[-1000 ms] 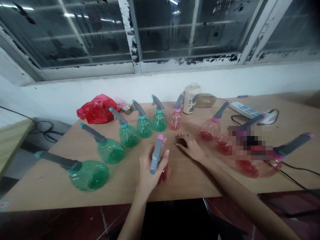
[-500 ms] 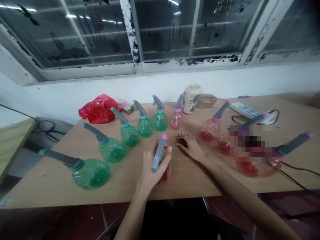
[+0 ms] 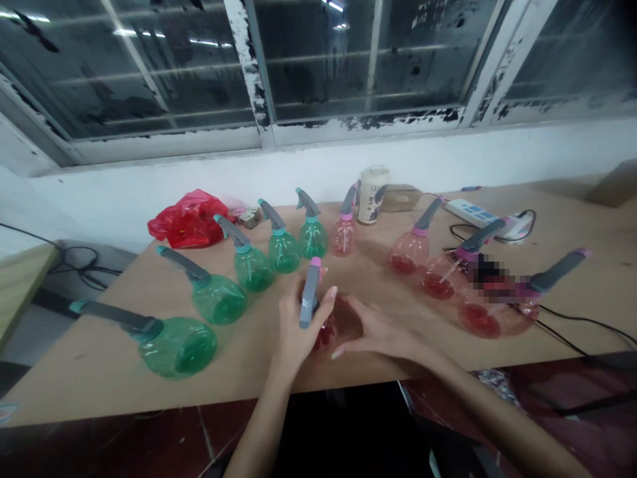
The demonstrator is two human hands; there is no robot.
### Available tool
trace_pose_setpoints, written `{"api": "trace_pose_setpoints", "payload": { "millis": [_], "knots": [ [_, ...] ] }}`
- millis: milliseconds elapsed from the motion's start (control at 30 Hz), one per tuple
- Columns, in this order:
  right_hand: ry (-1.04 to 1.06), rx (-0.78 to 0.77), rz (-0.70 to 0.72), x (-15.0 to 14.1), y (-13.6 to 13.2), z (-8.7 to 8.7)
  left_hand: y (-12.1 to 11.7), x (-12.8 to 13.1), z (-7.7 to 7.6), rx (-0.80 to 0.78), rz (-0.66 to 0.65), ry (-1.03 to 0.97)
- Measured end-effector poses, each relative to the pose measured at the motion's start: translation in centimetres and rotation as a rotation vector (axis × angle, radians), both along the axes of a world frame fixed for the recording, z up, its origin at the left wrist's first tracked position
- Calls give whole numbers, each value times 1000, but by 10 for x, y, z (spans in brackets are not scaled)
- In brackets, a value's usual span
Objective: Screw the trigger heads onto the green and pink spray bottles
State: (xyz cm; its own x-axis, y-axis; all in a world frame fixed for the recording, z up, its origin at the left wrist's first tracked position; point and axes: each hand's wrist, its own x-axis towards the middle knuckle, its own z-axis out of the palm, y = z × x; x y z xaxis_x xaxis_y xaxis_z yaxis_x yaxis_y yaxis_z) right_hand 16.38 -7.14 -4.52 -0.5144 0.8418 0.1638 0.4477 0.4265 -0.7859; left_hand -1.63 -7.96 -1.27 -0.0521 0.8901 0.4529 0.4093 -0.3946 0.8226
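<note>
A pink spray bottle (image 3: 343, 318) with a grey trigger head stands near the front edge of the wooden table (image 3: 249, 362). My left hand (image 3: 296, 325) is wrapped round its grey trigger head. My right hand (image 3: 378, 332) is cupped against the bottle's round pink body from the right, fingers curved on it. To the left stands a curved row of several green spray bottles (image 3: 176, 342). To the right runs a row of several pink spray bottles (image 3: 408, 249).
A red plastic bag (image 3: 189, 219) lies at the back left. A paper cup (image 3: 372, 194) stands by the wall, with a white power strip (image 3: 478, 214) and black cables to its right. A window fills the wall behind. The table's front edge is close to my arms.
My right hand has left the table top and come back onto the body of the pink bottle. My left hand has kept its hold on the trigger head. The view shifted slightly.
</note>
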Motion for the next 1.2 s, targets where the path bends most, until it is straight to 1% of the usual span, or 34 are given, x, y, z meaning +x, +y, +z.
{"api": "trace_pose_setpoints", "payload": {
  "millis": [67, 167, 233, 300, 400, 467, 600, 700, 767, 833, 933, 1000, 1067, 1200],
  "knots": [
    [35, 5, -25, -16, -11, -2, 1, 3, 0, -10, -14, -22],
    [73, 92, -114, -36, -16, -11, 5, 8, -2, -23, -23, -39],
    [100, 146, -164, -43, -16, -18, 8, 10, -3, -26, -46, -51],
    [109, 191, -197, -45, -14, -21, 12, 10, -4, -24, -101, -63],
    [63, 250, -233, -37, -8, -20, 18, 6, -7, -38, -208, -74],
    [-12, 302, -297, -27, -1, -19, 18, 2, -11, -72, -242, -84],
    [-214, 452, -561, 0, 24, -21, 9, -8, -24, -155, -230, -145],
    [-334, 508, -695, 18, 46, -20, -1, -16, -42, -247, -162, -237],
    [-416, 463, -749, 24, 57, -14, -7, -19, -56, -338, -74, -329],
    [-493, 362, -798, 26, 64, -6, -12, -21, -69, -402, -16, -393],
    [-549, 200, -856, 23, 70, 7, -20, -22, -83, -425, 7, -423],
    [-564, 131, -883, 19, 74, 14, -25, -22, -88, -430, -2, -430],
    [-575, 100, -909, 17, 80, 17, -29, -22, -90, -423, -10, -431],
    [-570, 90, -953, 16, 91, 16, -35, -24, -92, -390, -8, -379]
  ]
}}
